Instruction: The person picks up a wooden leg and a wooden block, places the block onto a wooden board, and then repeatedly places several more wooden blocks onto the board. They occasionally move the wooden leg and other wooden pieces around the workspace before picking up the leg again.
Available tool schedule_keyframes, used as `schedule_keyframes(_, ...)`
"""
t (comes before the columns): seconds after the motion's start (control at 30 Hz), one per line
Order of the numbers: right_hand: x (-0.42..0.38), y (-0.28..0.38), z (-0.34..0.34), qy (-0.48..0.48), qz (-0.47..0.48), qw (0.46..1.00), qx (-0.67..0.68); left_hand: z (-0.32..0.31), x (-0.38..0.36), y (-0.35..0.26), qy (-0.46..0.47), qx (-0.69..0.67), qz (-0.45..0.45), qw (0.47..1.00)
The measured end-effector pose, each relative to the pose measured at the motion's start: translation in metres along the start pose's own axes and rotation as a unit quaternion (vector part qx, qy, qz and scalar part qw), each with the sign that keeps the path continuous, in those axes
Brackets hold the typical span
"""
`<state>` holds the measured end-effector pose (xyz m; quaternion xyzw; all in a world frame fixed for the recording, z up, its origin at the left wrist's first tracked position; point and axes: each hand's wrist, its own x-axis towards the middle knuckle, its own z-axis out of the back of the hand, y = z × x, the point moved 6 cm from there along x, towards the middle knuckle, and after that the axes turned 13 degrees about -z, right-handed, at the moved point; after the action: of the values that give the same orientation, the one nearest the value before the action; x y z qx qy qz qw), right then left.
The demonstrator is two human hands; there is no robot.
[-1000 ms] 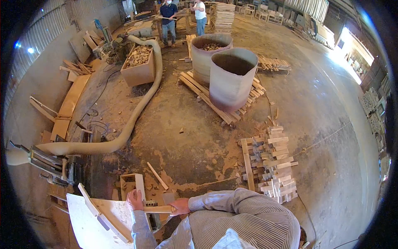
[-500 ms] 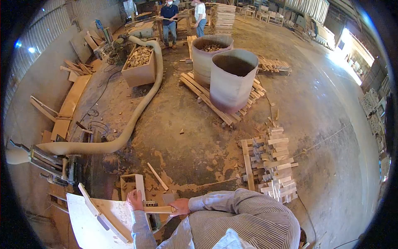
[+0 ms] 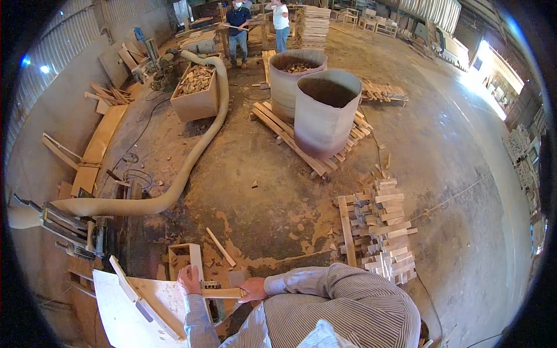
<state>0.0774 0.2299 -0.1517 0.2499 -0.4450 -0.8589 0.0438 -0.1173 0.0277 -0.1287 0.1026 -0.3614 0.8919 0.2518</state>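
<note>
My right hand (image 3: 253, 289) is wrapped round the right end of a short wooden piece (image 3: 221, 293), which lies roughly level in front of my body. At the left end of that piece is my left hand (image 3: 188, 281), its fingers bent in beside an upright wooden board (image 3: 197, 262); what they grip, if anything, is hidden. Left of my left hand a white panel (image 3: 119, 304) slopes away, with a long wooden strip (image 3: 148, 307) running across it. Part of a machine (image 3: 216, 310) shows below the wooden piece.
A pile of wooden blocks (image 3: 387, 226) is on the right. Two large drums (image 3: 325, 124) stand on slats ahead. A thick hose (image 3: 194, 165) crosses the floor on the left, past a box of offcuts (image 3: 191, 104). Two people (image 3: 238, 35) stand at the back.
My hands and the wooden piece stay almost where they were. At the back, the person in the white top has shifted slightly, and the other person's held stick has changed angle a little.
</note>
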Motion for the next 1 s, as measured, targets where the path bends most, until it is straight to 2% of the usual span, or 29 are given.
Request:
schedule_keyframes(0.17, -0.004, 0.003, 0.005, 0.035, -0.041, 0.999, -0.006, 0.003, 0.001, -0.006, -0.007, 0.001, -0.001, 1.0)
schedule_keyframes(0.4, 0.001, -0.002, 0.0, 0.015, -0.024, 1.0, -0.006, -0.001, -0.002, -0.001, 0.006, -0.037, 0.031, 0.999)
schedule_keyframes(0.5, 0.003, -0.002, -0.002, 0.033, -0.018, 0.999, -0.02, 0.0, -0.001, 0.003, 0.008, -0.019, 0.025, 0.999)
schedule_keyframes(0.57, -0.002, 0.002, 0.003, 0.076, -0.051, 0.996, -0.015, -0.004, -0.002, 0.009, 0.012, -0.023, 0.032, 0.999)
schedule_keyframes(0.67, -0.002, 0.005, 0.003, 0.03, -0.001, 0.999, 0.01, -0.008, -0.005, 0.019, 0.007, -0.028, 0.032, 0.999)
schedule_keyframes(0.77, -0.003, 0.003, 0.004, 0.039, -0.031, 0.999, -0.006, -0.008, -0.005, 0.017, -0.005, -0.025, 0.018, 0.999)
schedule_keyframes(1.0, -0.007, 0.008, 0.01, 0.029, -0.024, 0.999, -0.018, 0.005, 0.001, -0.011, 0.013, 0.013, 0.008, 1.0)
